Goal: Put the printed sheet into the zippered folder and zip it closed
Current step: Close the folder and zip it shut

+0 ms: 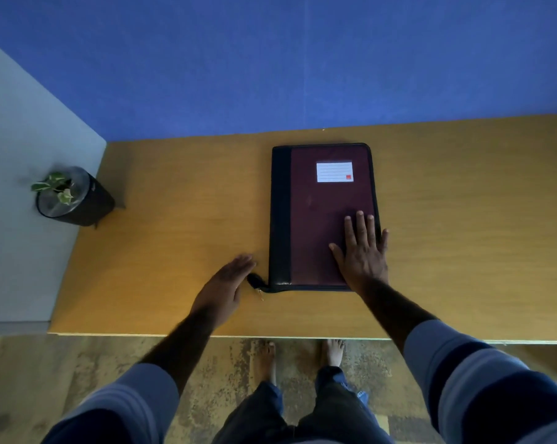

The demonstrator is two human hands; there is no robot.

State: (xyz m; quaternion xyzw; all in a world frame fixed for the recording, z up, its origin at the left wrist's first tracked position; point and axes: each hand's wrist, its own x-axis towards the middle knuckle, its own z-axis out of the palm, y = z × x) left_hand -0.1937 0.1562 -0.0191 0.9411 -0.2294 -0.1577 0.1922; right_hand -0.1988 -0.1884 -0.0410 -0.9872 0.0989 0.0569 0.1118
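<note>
A maroon zippered folder (322, 216) with a black spine and a white label lies shut on the wooden table (174, 219). My right hand (363, 251) rests flat on its lower right corner, fingers spread. My left hand (226, 283) hovers just left of the folder's lower left corner, fingers together and holding nothing. Right beside its fingertips, the zipper pull (256, 283) sticks out from that corner. No printed sheet is visible.
A small potted plant (69, 197) in a dark pot stands at the table's left edge. A blue wall rises behind the table. My bare feet (303, 354) show below the table's near edge.
</note>
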